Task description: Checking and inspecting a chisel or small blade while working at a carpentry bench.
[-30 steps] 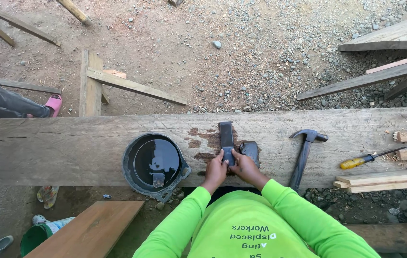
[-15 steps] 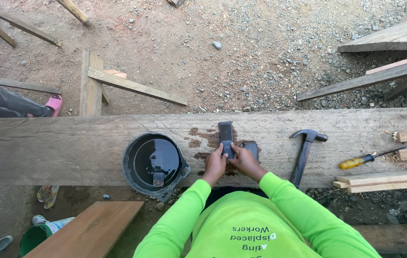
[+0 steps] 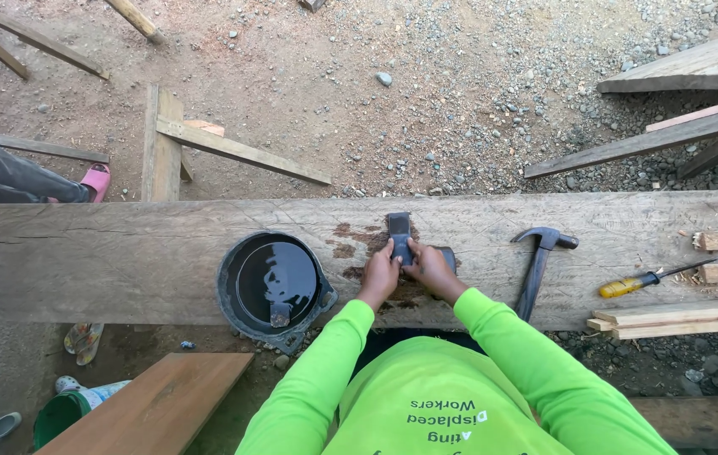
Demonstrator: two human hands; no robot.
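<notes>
Centre of frame: a dark flat rectangular block [image 3: 399,233] lies on the wide weathered plank [image 3: 123,261], its long axis running up-down in the picture, far end pointing toward the top edge. Left hand [image 3: 381,271] and right hand [image 3: 431,268] sit side by side at its near end, fingers curled closed onto it, with wet dark patches on the wood around. Left of the hands a black bucket of dark water [image 3: 275,282] sits on the plank's near edge; to the right lie a hammer [image 3: 538,263], head toward the top, and farther right a yellow-handled screwdriver [image 3: 645,280].
</notes>
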